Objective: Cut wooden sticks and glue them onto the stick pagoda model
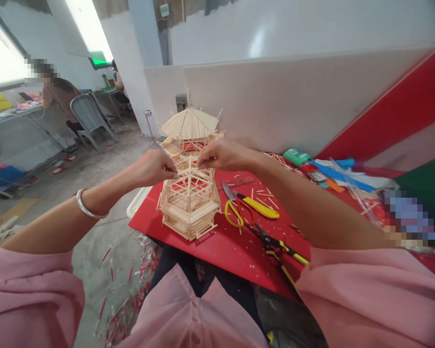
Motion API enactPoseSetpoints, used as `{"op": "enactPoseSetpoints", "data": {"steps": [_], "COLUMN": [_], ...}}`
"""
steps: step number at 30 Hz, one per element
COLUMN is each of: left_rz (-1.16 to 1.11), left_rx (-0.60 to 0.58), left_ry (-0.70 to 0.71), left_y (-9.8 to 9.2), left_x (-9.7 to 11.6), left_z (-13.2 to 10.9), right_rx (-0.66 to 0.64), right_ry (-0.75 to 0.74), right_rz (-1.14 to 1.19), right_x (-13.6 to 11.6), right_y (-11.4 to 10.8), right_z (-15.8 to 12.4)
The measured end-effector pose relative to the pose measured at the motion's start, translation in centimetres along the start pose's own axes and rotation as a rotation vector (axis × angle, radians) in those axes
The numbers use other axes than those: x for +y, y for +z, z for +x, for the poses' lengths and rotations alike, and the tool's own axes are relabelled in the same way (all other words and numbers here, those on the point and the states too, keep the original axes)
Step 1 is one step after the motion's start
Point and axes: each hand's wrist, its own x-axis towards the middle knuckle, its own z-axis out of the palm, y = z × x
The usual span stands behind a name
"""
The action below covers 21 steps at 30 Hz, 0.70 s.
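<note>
A six-sided pavilion model (190, 210) made of thin wooden sticks stands on a red board (235, 261), its upper frame open and ribbed. Right behind it rises a stick-built part with a pointed, closely laid roof (190, 123). My left hand (155, 166) is closed in a pinch at the left of the open frame's top. On the opposite side my right hand (219, 154) pinches too, slightly higher. A thin wooden stick (189, 171) appears to run between both sets of fingertips, across the frame; the fingers partly hide its ends.
Right of the model lie yellow-handled scissors (234, 212), a yellow cutter knife (261, 207), black-and-yellow pliers (271, 241) and loose sticks (266, 195). A green roll (296, 157) and plastic packaging sit farther right. Beyond the board's left edge, a person (60, 94) sits near a grey chair (90, 116).
</note>
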Motion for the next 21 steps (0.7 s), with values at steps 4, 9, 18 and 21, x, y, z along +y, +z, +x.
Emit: {"op": "enactPoseSetpoints", "data": {"steps": [4,9,18,21], "left_rz": [0.040,0.105,0.112,0.122], "left_rx": [-0.022,-0.062,-0.097,-0.096], "left_ry": [-0.017,-0.037,-0.056,-0.054], "left_y": [0.2,0.3,0.5,0.4], "left_x": [0.1,0.6,0.6,0.8], "left_z": [0.0,0.0,-0.1,-0.1], "right_rx": [0.040,0.079,0.133,0.125], "right_ry": [-0.052,-0.046,-0.151,-0.174], "right_rz": [-0.088,-0.136,-0.049,-0.074], "right_x": [0.0,0.4,1.7,1.6], "right_y": [0.3,0.4,1.5,1.6], "right_z": [0.0,-0.1,0.0,0.1]}}
